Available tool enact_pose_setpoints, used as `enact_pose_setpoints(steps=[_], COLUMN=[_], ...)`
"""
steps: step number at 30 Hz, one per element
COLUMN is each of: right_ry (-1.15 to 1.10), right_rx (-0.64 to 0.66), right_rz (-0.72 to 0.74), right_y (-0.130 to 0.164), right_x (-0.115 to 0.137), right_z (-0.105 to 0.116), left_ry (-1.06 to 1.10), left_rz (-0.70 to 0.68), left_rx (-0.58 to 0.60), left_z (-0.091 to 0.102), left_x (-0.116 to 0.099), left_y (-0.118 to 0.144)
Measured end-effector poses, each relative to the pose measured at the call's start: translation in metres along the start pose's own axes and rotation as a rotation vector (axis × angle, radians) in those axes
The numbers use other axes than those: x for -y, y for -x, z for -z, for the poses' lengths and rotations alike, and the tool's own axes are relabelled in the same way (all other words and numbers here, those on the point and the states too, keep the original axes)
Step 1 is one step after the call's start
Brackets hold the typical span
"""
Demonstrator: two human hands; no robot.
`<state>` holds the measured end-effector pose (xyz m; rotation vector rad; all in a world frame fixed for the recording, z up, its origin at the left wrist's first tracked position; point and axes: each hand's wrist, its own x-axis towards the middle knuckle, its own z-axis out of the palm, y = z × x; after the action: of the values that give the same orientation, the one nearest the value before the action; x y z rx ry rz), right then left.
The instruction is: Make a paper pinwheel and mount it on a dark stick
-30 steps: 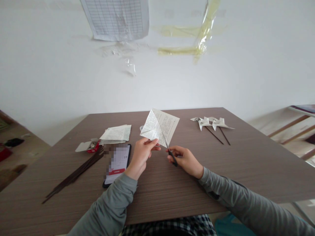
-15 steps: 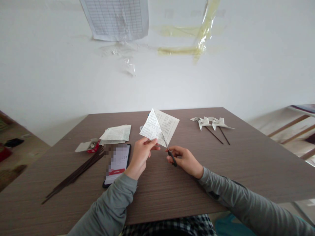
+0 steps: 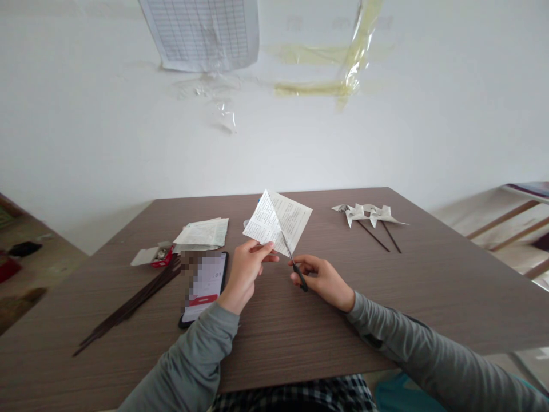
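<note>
- Brown wood-grain table (image 3: 429, 286) meets a plain white wall (image 3: 128, 126) along its far edge.
- Above its middle, a square printed sheet (image 3: 261, 223) is held up between the two hands, one point upward, a line running diagonally down its face.
- Scissors (image 3: 302, 280) lean against its lower part, blades along that diagonal, dark handles toward the person; how far the blades are parted is too small to tell.
- Left hand (image 3: 246, 272) pinches the sheet near its lower edge, thumb on the near face, other fingers behind; the wrist is raised and the grey-sleeved forearm slants up from the lower left, passing over a corner of the phone (image 3: 210, 286).
- Right hand (image 3: 323, 280) is curled about the scissor handles, knuckles up, its forearm reaching in long and low from the lower right; which fingers sit in the loops I cannot tell.
- Left of the hands lie a paper stack (image 3: 202, 233), an opened red box (image 3: 162, 256) and dark sticks (image 3: 128, 300).
- Two paper pinwheels (image 3: 381, 215) lie at the far right.
</note>
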<state>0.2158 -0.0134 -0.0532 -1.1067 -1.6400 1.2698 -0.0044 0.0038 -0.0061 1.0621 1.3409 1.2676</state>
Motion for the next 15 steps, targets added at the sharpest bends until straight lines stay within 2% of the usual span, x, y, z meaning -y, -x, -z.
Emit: enact_pose_setpoints(steps=[15], right_ry=[0.036], right_rx=[0.021], right_rz=[0.008], right_y=[0.0021], right_x=[0.0045], right_z=[0.0017], left_ry=[0.044], left_rz=[-0.024], left_rx=[-0.049], left_z=[0.0031], left_x=[0.0033], left_y=[-0.0027])
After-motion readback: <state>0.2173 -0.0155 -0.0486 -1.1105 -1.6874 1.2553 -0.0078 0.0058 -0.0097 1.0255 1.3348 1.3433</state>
